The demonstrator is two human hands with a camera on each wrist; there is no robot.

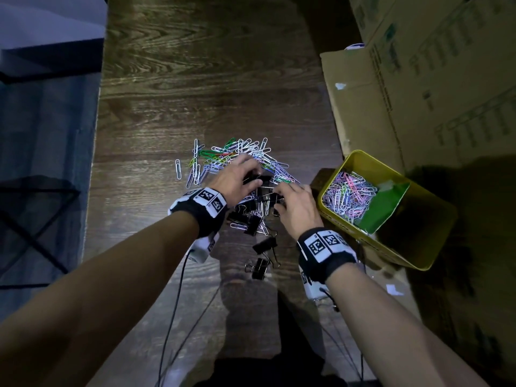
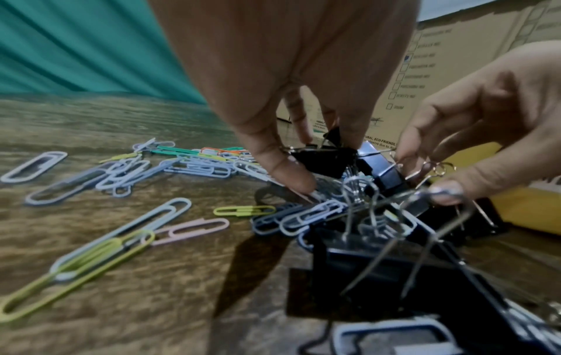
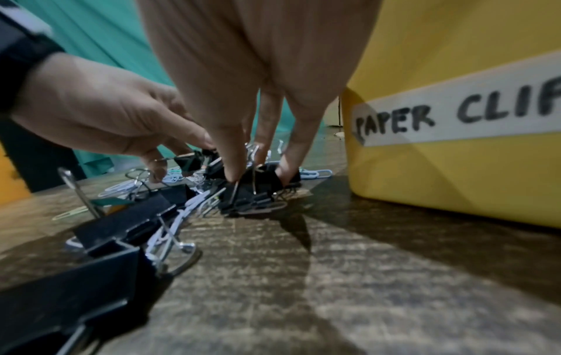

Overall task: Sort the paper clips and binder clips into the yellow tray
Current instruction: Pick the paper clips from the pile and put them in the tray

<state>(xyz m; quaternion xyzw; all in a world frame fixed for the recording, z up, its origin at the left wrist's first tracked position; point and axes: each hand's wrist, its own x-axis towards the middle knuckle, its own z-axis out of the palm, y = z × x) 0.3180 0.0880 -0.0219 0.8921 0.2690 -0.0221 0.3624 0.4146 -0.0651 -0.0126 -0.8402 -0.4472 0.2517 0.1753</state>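
Both forearms reach forward from the bottom of the head view over the wooden worktop [image 1: 212, 79]. Left hand [image 1: 236, 177] has its grip closed on a black binder clip [image 2: 321, 159], thumb and fingers pinching it from above, lifted a little off the pile. Right hand [image 1: 297, 209] presses down just beside it, thumb and fingers curled round another binder clip [image 3: 261, 185] that sits on the worktop directly under its grip; the two hands nearly touch.

More binder clips [image 1: 261, 247] lie scattered below both grips, toward the wrists, tangled with a few paper clips. Loose paper clips [image 1: 237, 152], white, blue, green and pink, spread beyond the left grip and out to its left side.

To the right of the right grip, very near, stands the yellow tray [image 1: 418, 180]. One compartment, the nearer to that grip, holds a heap of coloured paper clips; the next compartment shows a green floor. A taped label [image 3: 455, 115] on the tray's side reads "PAPER CLIP", cut off at the edge. Cardboard boxes [image 1: 418, 79] stand behind the tray.
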